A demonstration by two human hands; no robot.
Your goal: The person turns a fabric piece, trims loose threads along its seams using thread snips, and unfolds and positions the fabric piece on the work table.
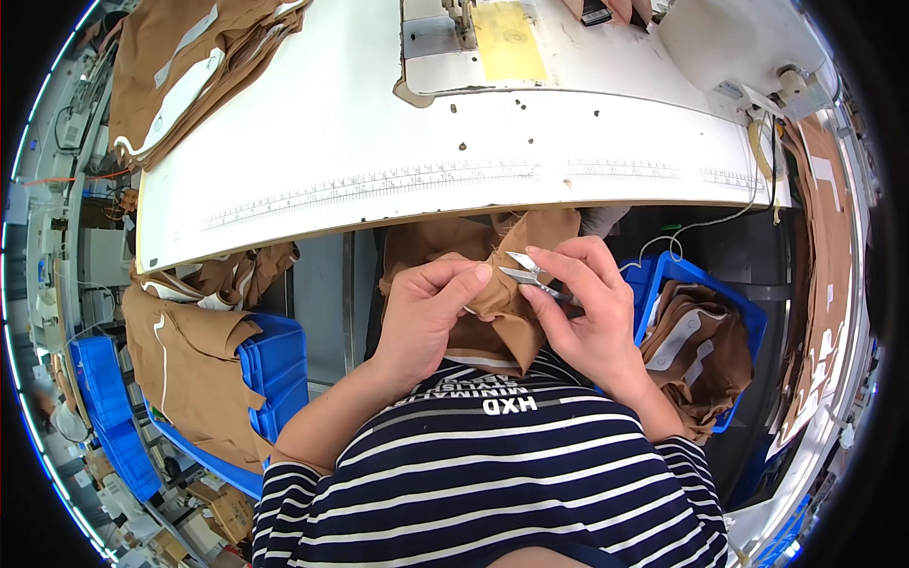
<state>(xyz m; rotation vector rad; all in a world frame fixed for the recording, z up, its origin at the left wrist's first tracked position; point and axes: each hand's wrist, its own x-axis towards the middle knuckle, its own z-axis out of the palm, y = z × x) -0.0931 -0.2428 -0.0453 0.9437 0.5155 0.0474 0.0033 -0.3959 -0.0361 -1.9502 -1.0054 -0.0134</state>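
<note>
My left hand (426, 312) pinches a brown fabric piece (516, 336) with frayed threads along one edge, held at my lap just below the front edge of the white sewing table (322, 142). My right hand (592, 308) grips small metal thread snips (521, 270), their blades apart at the fabric beside my left thumb. More of the brown cloth hangs behind and under both hands, over the front of my striped shirt.
A sewing machine (705, 47) sits on the table, with brown cut pieces (185, 76) piled at its left end. Blue bins (279, 360) with brown fabric stand on my left, another (715, 284) on my right. Brown panels (814, 218) lie along the far right.
</note>
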